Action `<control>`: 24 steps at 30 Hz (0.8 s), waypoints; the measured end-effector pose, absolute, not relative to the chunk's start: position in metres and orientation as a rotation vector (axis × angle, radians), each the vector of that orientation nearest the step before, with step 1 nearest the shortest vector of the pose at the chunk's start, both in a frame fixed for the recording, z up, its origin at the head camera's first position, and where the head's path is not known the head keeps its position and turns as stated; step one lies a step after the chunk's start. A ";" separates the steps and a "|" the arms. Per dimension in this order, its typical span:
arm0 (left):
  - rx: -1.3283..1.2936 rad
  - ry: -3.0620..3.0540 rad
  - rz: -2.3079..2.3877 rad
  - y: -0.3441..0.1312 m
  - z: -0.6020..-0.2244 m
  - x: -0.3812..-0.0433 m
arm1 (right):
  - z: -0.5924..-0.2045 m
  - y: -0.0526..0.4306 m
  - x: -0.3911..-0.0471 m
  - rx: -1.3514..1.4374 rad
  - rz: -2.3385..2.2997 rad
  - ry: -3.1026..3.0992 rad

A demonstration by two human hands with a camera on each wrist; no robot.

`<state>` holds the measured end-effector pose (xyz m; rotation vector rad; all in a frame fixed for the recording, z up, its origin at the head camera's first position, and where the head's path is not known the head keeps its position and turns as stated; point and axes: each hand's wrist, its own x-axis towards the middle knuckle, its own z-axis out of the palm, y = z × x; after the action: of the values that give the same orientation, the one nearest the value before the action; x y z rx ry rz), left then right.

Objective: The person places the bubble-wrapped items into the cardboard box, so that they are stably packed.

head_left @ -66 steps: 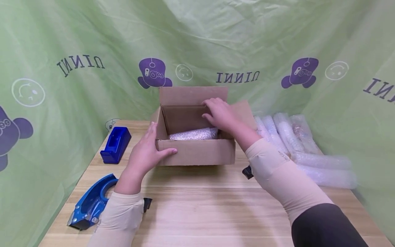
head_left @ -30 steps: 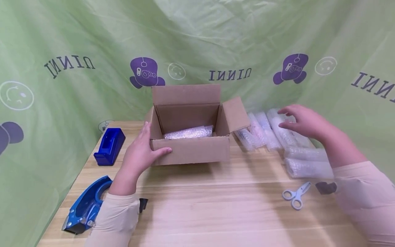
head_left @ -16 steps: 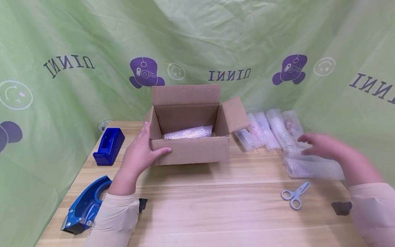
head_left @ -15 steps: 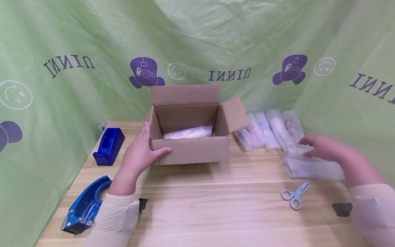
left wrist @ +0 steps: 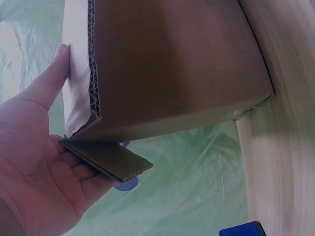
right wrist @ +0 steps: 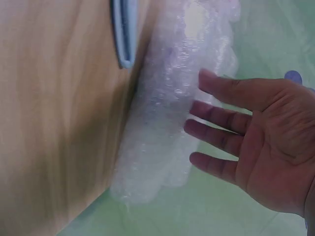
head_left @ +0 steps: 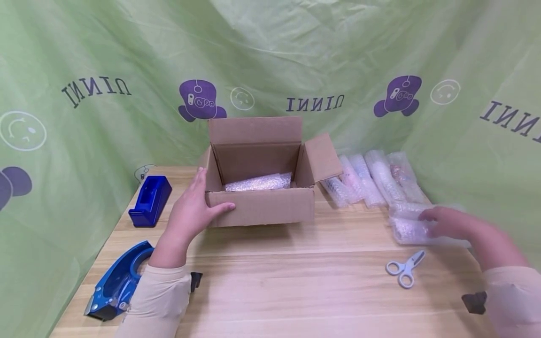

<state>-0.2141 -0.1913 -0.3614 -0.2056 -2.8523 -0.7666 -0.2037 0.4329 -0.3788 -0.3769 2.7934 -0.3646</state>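
While the left hand (head_left: 190,213) is touching the cardboard box (head_left: 264,207) at its near left corner, thumb and fingers spread, the right hand (right wrist: 268,145) is hovering, fingers loosely parted, holding nothing, near bubble-wrapped rolls (head_left: 405,230) at right; the box is containing a wrapped bundle (head_left: 258,182)

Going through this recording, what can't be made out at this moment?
Head view: the floor of the box, mostly hidden by its near wall.
Head view: part of the tape gun, behind the left sleeve.
Head view: the right hand, blurred; whether it touches the roll is unclear.
Right wrist view: much of the scissors, cut off by the top edge.
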 end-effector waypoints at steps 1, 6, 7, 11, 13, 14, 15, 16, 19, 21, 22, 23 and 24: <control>-0.203 -2.850 -0.767 -0.191 -0.361 -0.214 | -0.381 0.434 -0.204 -0.381 -0.354 2.791; -0.200 -2.854 -0.773 -0.191 -0.362 -0.214 | -0.395 0.437 -0.204 -0.400 -0.307 2.826; -0.199 -2.856 -0.773 -0.191 -0.362 -0.214 | -0.397 0.437 -0.204 -0.403 -0.298 2.840; -0.198 -2.861 -0.776 -0.191 -0.361 -0.214 | -0.403 0.439 -0.205 -0.414 -0.262 2.873; -0.200 -2.861 -0.776 -0.191 -0.362 -0.214 | -0.404 0.440 -0.204 -0.419 -0.268 2.882; -0.202 -2.860 -0.776 -0.191 -0.362 -0.214 | -0.404 0.440 -0.204 -0.420 -0.282 2.881; -0.203 -2.859 -0.777 -0.191 -0.363 -0.214 | -0.404 0.440 -0.203 -0.413 -0.301 2.877; -0.204 -2.860 -0.776 -0.191 -0.363 -0.215 | -0.404 0.440 -0.203 -0.405 -0.325 2.872; -0.203 -2.859 -0.780 -0.190 -0.363 -0.215 | -0.404 0.441 -0.200 -0.387 -0.390 2.860; -0.201 -2.857 -0.782 -0.190 -0.362 -0.215 | -0.404 0.441 -0.200 -0.390 -0.409 2.860; -0.201 -2.857 -0.781 -0.190 -0.362 -0.215 | -0.403 0.442 -0.199 -0.400 -0.410 2.863; -0.198 -2.855 -0.780 -0.190 -0.361 -0.214 | -0.403 0.442 -0.199 -0.411 -0.407 2.866; -0.198 -2.853 -0.782 -0.190 -0.361 -0.214 | -0.401 0.442 -0.199 -0.419 -0.404 2.866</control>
<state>-0.2144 -0.1905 -0.3612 -0.1979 -2.8532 -0.7816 -0.1993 0.4421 -0.4014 -0.4187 2.8657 -0.4044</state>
